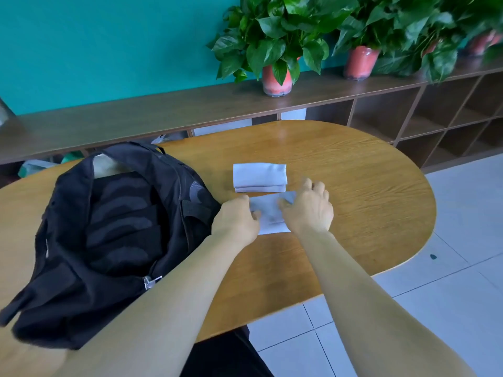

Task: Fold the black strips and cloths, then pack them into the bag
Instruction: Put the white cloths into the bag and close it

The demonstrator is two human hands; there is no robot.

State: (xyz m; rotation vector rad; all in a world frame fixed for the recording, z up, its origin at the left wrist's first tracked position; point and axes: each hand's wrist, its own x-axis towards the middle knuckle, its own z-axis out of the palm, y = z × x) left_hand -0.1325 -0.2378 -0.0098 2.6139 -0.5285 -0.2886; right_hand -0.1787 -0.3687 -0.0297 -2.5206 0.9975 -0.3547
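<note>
both hands, left hand (239, 219) and right hand (309, 208), are pinching the near cloth (269, 213) beside the bag (109, 227); uneven pulling risks unfolding it.

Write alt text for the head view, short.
Both hands, left hand and right hand, hold a pale cloth on a wooden table. A folded cloth lies beyond it; an open black backpack sits left.
</note>
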